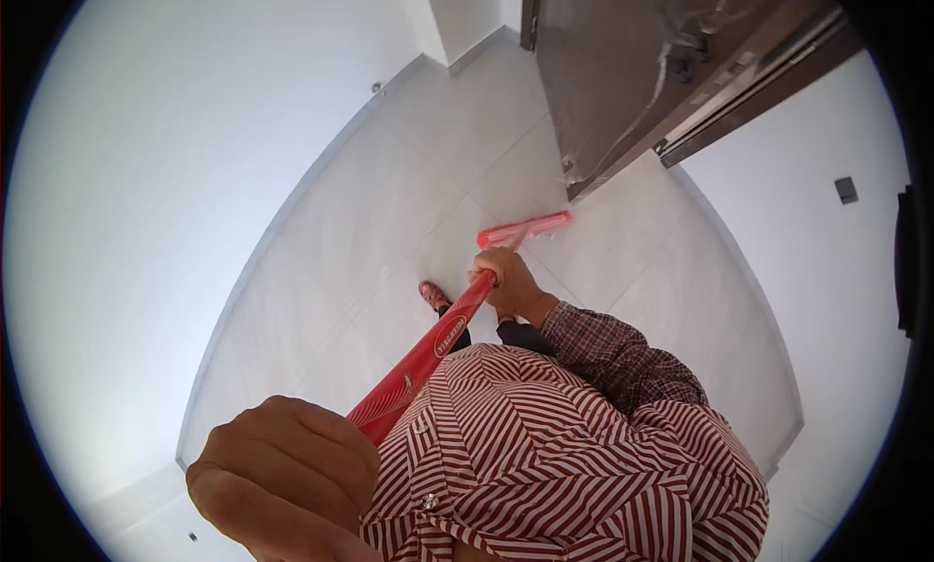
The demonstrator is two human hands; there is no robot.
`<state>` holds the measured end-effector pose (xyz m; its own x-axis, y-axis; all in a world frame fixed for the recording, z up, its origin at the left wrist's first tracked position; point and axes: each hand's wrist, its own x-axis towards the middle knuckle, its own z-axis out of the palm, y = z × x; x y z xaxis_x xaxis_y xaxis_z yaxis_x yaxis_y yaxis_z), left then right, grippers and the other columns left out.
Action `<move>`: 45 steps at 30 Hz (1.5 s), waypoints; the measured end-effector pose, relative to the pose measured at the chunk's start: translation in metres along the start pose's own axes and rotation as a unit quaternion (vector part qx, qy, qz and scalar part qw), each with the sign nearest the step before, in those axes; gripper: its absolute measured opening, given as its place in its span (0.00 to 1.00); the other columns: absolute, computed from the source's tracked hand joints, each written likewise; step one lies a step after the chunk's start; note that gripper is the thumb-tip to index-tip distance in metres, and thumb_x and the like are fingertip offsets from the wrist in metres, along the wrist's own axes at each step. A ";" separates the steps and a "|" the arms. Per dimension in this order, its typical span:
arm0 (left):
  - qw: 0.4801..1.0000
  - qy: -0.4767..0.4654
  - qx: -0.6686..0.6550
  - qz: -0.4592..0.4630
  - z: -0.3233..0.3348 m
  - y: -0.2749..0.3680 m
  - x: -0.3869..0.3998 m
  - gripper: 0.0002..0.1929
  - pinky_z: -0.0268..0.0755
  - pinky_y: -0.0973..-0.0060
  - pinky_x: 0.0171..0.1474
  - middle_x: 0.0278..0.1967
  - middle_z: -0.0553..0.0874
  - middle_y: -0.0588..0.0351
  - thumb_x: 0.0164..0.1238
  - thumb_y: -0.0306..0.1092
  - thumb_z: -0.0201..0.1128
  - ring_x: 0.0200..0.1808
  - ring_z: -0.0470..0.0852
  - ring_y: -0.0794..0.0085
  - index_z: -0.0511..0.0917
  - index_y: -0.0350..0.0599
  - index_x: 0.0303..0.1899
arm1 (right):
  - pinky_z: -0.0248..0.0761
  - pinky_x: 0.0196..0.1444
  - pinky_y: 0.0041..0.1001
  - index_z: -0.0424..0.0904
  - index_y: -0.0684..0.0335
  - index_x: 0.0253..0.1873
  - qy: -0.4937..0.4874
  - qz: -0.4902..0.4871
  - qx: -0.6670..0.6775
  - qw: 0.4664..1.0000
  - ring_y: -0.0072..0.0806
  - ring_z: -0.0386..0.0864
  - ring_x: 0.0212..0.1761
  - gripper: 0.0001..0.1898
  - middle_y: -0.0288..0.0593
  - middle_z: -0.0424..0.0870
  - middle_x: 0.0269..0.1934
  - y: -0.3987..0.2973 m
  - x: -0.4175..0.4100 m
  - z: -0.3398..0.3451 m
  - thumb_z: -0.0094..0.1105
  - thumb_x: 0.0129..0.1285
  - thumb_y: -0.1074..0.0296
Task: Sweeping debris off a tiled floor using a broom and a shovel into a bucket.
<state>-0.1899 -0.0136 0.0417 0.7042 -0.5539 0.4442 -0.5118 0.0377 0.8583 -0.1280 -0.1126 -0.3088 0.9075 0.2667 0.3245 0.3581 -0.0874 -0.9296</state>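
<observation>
A red broom slants from the lower left of the view down to the floor. Around the upper end of its handle, my left hand is closed, large and near the camera. Farther down, my right hand grips the same handle, its arm in a plaid sleeve. The broom head, with red bristles, rests on the pale floor tiles just ahead of my feet. Beside the head lie small light bits of debris, too small to make out.
A dark brown door, partly wrapped in clear plastic film, stands ajar ahead to the right, its lower corner near the broom head. White walls with a grey skirting flank both sides. A small door stop sits low by the left wall.
</observation>
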 end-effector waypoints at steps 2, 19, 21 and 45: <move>1.000 0.006 0.021 -0.010 -0.005 0.007 0.012 0.08 0.70 0.78 0.15 0.09 0.74 0.61 0.66 0.35 0.59 0.07 0.71 0.77 0.68 0.43 0.36 | 0.63 0.31 0.38 0.69 0.62 0.23 0.001 -0.012 -0.004 1.000 0.46 0.73 0.28 0.09 0.46 0.73 0.21 -0.002 0.007 0.016 0.62 0.45 0.71; 0.663 0.012 0.740 0.112 -0.136 -0.147 0.124 0.27 0.46 0.54 0.70 0.57 0.72 0.44 0.52 0.36 0.66 0.64 0.62 0.52 0.72 0.40 0.55 | 0.57 0.30 0.19 0.65 0.61 0.23 0.160 0.086 0.208 0.961 0.14 0.60 0.25 0.13 0.28 0.64 0.21 -0.018 0.028 -0.110 0.54 0.62 0.75; 0.646 0.000 0.761 0.064 -0.147 -0.161 0.126 0.26 0.44 0.53 0.70 0.56 0.73 0.44 0.53 0.38 0.65 0.64 0.63 0.52 0.72 0.39 0.54 | 0.59 0.31 0.20 0.64 0.61 0.23 0.201 0.100 0.203 0.953 0.16 0.60 0.25 0.13 0.29 0.64 0.21 -0.006 0.013 -0.117 0.54 0.61 0.75; 0.494 -0.081 0.865 0.040 -0.139 -0.109 0.085 0.06 0.42 0.55 0.72 0.36 0.78 0.52 0.50 0.32 0.62 0.50 0.71 0.64 0.80 0.41 0.28 | 0.56 0.24 0.18 0.63 0.59 0.23 0.251 0.229 0.111 0.934 0.14 0.60 0.21 0.14 0.30 0.66 0.20 0.047 -0.070 -0.179 0.56 0.60 0.73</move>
<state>-0.0057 0.0508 0.0218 0.6711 -0.6725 0.3119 -0.2892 -0.6249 -0.7252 -0.1352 -0.3073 -0.3437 0.9627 -0.2391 -0.1270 -0.0966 0.1351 -0.9861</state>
